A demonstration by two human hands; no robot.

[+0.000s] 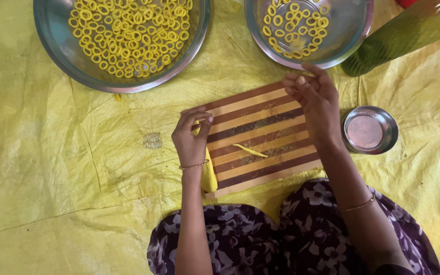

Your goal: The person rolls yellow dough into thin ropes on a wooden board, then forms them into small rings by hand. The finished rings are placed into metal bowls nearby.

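Glossy metal bowls [199,35], striped wooden board [260,119], crinkled plastic sheet [52,168].

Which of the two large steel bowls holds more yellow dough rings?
The left bowl, above the left hand: rings cover most of its bottom. The right bowl holds only a small cluster.

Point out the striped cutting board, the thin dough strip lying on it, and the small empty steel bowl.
Cutting board [276,109]: head view, bare striped top near the far edge.
Dough strip [249,150]: head view, middle of the strip.
Small steel bowl [366,131]: head view, its flat inside bottom.
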